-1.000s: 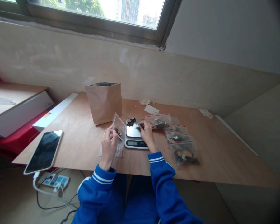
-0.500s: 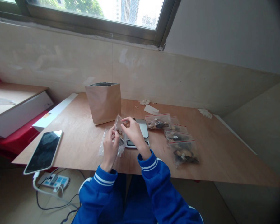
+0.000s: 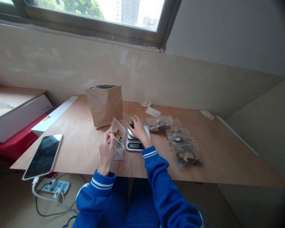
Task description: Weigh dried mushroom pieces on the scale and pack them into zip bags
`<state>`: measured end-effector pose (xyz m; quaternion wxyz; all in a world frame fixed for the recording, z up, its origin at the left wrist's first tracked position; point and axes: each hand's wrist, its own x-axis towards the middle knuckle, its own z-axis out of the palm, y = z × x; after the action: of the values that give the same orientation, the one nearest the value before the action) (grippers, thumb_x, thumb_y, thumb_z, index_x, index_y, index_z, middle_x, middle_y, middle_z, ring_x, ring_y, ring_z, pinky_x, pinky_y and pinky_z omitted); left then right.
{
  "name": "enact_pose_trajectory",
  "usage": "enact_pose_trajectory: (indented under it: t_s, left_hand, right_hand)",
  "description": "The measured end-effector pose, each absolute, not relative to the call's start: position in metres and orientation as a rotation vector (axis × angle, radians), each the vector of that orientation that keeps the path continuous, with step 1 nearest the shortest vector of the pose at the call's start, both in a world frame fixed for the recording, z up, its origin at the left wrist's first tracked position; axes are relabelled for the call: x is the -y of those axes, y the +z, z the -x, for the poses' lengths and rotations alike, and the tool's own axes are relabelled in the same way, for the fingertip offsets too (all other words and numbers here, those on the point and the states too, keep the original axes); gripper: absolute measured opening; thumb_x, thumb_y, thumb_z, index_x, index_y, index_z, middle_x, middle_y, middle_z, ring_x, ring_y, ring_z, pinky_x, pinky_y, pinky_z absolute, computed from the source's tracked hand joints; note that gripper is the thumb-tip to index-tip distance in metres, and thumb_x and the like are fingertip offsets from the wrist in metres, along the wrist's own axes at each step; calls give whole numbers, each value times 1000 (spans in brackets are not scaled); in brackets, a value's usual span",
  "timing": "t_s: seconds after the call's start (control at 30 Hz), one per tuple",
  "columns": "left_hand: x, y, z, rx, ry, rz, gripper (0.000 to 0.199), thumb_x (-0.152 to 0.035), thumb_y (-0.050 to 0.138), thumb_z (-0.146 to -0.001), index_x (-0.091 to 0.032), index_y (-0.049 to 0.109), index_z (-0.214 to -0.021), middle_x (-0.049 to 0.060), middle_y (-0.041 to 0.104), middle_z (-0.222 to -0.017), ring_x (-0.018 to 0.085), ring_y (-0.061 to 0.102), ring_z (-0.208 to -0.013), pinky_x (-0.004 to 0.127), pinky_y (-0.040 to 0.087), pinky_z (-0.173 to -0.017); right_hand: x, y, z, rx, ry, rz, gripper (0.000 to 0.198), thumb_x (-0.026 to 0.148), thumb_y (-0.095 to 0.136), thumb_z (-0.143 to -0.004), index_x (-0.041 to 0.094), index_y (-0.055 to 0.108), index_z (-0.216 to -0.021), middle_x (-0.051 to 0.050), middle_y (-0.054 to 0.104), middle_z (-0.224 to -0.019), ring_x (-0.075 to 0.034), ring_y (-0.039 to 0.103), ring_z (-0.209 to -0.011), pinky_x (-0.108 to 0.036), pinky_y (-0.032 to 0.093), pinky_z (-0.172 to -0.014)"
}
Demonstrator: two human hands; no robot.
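Note:
My left hand [image 3: 107, 146] pinches the edge of a small clear zip bag [image 3: 114, 125] with brown dried pieces [image 3: 118, 135] in it. The bag is held up over the tabletop, left of a digital kitchen scale [image 3: 130, 141]. Over the scale's plate is my right hand [image 3: 138, 129], its fingers curled around a dark dried piece [image 3: 130, 124]. Whether that piece rests on the plate cannot be made out. The scale's display is lit, but its figures are too small to read. Another clear bag [image 3: 119, 153] lies flat beneath the held one.
A brown paper pouch [image 3: 106, 106] stands with its top open behind my left hand. Several zip bags of dried pieces [image 3: 187, 156] lie to the right. A phone [image 3: 44, 155] overhangs the front left edge, its cable running to a power strip [image 3: 54, 186]. A white card [image 3: 153, 111] lies behind.
My right hand has moved out of the bag's mouth and over the scale. My left hand has shifted left with the bag, so the scale's display now shows.

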<state>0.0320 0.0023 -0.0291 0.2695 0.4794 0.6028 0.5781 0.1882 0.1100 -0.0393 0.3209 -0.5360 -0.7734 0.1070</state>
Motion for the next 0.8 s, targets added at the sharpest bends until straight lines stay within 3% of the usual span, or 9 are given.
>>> enact_pose_trajectory:
  t_s: [0.07,0.3,0.43,0.63,0.8]
  left_hand:
    - [-2,-29,-33,-1614,1560,-1281,26,-42,46,-89,-21,50,-75,13,63,-126,20,68,-93,33,55,-80]
    - [-1,-30,-33,-1609,1560,-1264,27,-43,47,-88,-21,50,-73,11,66,-122,21,68,-92,35,55,-81]
    - [-1,-32,-32,-1605,1544,-1266,27,-43,46,-89,-21,50,-75,12,64,-125,21,67,-94,35,55,-83]
    - [1,-27,-37,-1610,1549,-1298,25,-42,46,-90,-21,52,-78,9,70,-104,19,67,-83,31,54,-72]
    - [4,-23,-43,-1595,1535,-1291,26,-42,46,-89,-20,53,-79,7,69,-91,18,66,-76,28,52,-64]
  right_hand:
    - [-117,-55,-193,2098,266,1462,38,28,59,-88,15,57,-124,-18,46,-138,-28,41,-132,-43,36,-108]
    - [-114,-57,-196,2163,112,1539,21,29,54,-93,18,64,-107,-13,60,-107,-27,55,-104,-39,46,-90]
    - [-101,-46,-195,2054,245,1502,18,26,50,-93,17,61,-104,-11,62,-105,-23,60,-98,-34,48,-86]
    - [-70,0,-175,1864,463,1197,19,35,47,-94,21,59,-98,-5,68,-97,-18,65,-91,-29,49,-82]
    - [-55,34,-155,2065,457,1395,17,39,57,-92,23,58,-99,-5,71,-90,-22,69,-82,-28,49,-68]
